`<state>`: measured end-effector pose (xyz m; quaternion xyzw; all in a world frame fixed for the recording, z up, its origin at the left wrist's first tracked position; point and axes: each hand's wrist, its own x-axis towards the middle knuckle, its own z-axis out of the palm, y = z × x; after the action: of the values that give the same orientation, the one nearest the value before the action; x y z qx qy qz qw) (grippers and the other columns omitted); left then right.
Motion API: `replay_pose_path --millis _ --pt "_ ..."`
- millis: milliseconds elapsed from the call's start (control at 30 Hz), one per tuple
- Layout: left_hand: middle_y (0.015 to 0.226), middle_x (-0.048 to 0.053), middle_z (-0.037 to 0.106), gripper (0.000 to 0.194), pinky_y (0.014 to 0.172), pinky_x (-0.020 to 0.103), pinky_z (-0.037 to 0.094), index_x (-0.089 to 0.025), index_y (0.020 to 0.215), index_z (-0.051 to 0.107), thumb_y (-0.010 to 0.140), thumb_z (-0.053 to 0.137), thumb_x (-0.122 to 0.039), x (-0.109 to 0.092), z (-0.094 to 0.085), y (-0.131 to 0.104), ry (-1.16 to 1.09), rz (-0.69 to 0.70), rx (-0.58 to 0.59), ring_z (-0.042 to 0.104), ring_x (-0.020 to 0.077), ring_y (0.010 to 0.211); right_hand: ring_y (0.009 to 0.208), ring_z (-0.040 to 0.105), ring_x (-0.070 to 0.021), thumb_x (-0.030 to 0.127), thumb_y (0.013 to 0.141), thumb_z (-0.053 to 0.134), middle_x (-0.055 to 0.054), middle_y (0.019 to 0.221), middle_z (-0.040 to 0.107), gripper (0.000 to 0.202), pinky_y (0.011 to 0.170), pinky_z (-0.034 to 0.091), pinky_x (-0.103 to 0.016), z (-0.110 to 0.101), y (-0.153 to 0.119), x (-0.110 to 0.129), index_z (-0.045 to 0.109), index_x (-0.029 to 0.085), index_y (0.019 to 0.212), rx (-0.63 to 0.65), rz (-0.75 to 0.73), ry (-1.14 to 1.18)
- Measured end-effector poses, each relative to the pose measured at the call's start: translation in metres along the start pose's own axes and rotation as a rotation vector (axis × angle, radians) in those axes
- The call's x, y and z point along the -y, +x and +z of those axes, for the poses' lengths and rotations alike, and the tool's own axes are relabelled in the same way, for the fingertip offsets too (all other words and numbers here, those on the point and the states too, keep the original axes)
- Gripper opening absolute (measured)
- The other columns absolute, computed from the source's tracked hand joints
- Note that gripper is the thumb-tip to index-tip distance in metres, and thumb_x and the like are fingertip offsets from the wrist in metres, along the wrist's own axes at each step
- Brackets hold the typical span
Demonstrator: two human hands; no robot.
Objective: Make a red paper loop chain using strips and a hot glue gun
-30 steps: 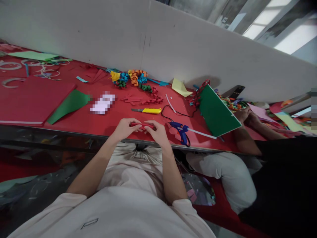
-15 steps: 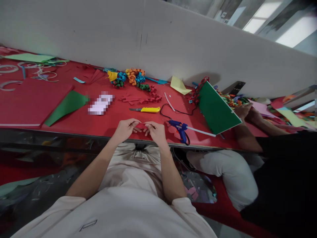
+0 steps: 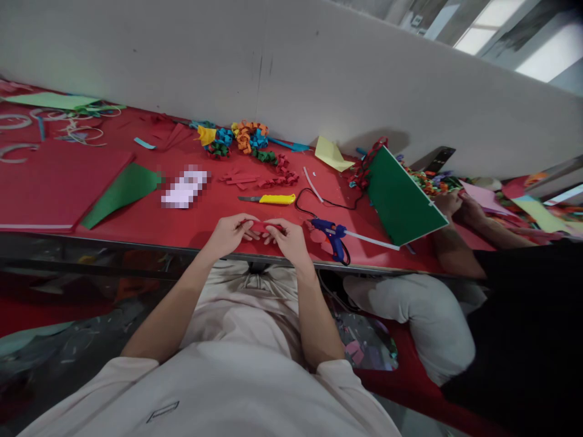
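Between my two hands, just above the table's front edge, is a small red paper strip (image 3: 260,226). My left hand (image 3: 230,238) pinches its left end and my right hand (image 3: 289,240) pinches the right end, fingertips close together. Red on red makes the strip's outline hard to see. Beyond my hands lies a yellow utility knife (image 3: 277,199) with its blade pointing left. A blue glue gun (image 3: 336,235) with a white glue stick in it rests right of my right hand. Farther back are loose red paper strips (image 3: 239,179) and a chain of curled paper (image 3: 277,176).
A green board (image 3: 401,197) stands tilted at the right, near a co-worker's hands (image 3: 458,205). Colourful curled-paper pieces (image 3: 248,136) lie by the grey partition (image 3: 182,60). At left are red sheets (image 3: 54,188), green paper (image 3: 121,194) and a blurred-out item (image 3: 186,188). The glue gun's black cord trails behind it.
My hands keep their pinch on the red strip, with a slight shift of the fingers. The view has moved a little; the tools on the table lie as before.
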<state>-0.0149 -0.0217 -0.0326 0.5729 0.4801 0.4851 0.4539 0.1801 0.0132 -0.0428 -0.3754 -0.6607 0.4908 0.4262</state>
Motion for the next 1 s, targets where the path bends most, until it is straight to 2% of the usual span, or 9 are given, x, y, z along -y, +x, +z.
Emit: replay_pose_path --millis 200,400,600,767,867,1000 --pt "0.08 0.008 0.076 0.057 0.066 0.032 0.064 -0.016 0.111 0.063 0.091 0.055 -0.07 0.0025 0.0004 0.0 -0.038 0.009 -0.002 0.078 0.023 0.073 0.055 0.071 -0.0165 0.054 0.094 0.057 -0.003 0.071 0.073 0.041 0.053 0.05 -0.025 -0.0007 -0.0026 0.0011 0.071 0.019 0.11 -0.064 0.005 0.01" --pt "0.07 0.003 0.072 0.053 0.061 0.028 0.061 -0.016 0.112 0.063 0.091 0.059 -0.064 0.0007 -0.005 0.0005 -0.082 -0.019 -0.105 0.075 0.0193 0.063 0.08 0.072 -0.0182 0.041 0.084 0.075 -0.003 0.095 0.077 0.039 0.077 0.055 -0.029 -0.0037 -0.0048 0.0061 0.073 0.023 0.119 -0.032 -0.113 -0.193" --pt "0.093 0.006 0.075 0.05 0.069 0.029 0.062 -0.016 0.113 0.064 0.082 0.076 -0.053 -0.0057 -0.0067 -0.0027 0.032 0.004 -0.094 0.075 0.0197 0.077 0.078 0.07 -0.0181 0.044 0.091 0.065 -0.004 0.095 0.075 0.035 0.076 0.057 -0.03 -0.0027 -0.0041 0.0012 0.069 0.022 0.118 -0.046 -0.075 -0.145" --pt "0.098 0.008 0.075 0.045 0.076 0.032 0.062 -0.016 0.111 0.066 0.082 0.075 -0.05 -0.0055 -0.0071 -0.0032 0.081 0.02 -0.082 0.075 0.0204 0.081 0.077 0.067 -0.0167 0.045 0.093 0.062 -0.005 0.1 0.074 0.031 0.073 0.055 -0.028 -0.0017 -0.0031 0.0032 0.069 0.021 0.111 -0.056 -0.089 -0.204" --pt "0.101 0.007 0.075 0.038 0.079 0.032 0.061 -0.017 0.11 0.067 0.083 0.072 -0.044 -0.0039 -0.0072 -0.0026 0.121 0.046 -0.045 0.075 0.0199 0.081 0.073 0.066 -0.0159 0.045 0.093 0.06 -0.004 0.093 0.073 0.028 0.069 0.053 -0.027 -0.0005 -0.0017 0.0048 0.068 0.021 0.105 -0.069 -0.084 -0.211" --pt "0.092 0.006 0.074 0.034 0.069 0.029 0.06 -0.016 0.104 0.068 0.088 0.065 -0.046 -0.0015 -0.0054 -0.0011 0.121 0.014 -0.052 0.073 0.0185 0.073 0.059 0.062 -0.0145 0.046 0.096 0.056 -0.001 0.075 0.069 0.028 0.061 0.05 -0.026 -0.0001 0.0001 0.0026 0.069 0.021 0.096 -0.075 -0.071 -0.212"
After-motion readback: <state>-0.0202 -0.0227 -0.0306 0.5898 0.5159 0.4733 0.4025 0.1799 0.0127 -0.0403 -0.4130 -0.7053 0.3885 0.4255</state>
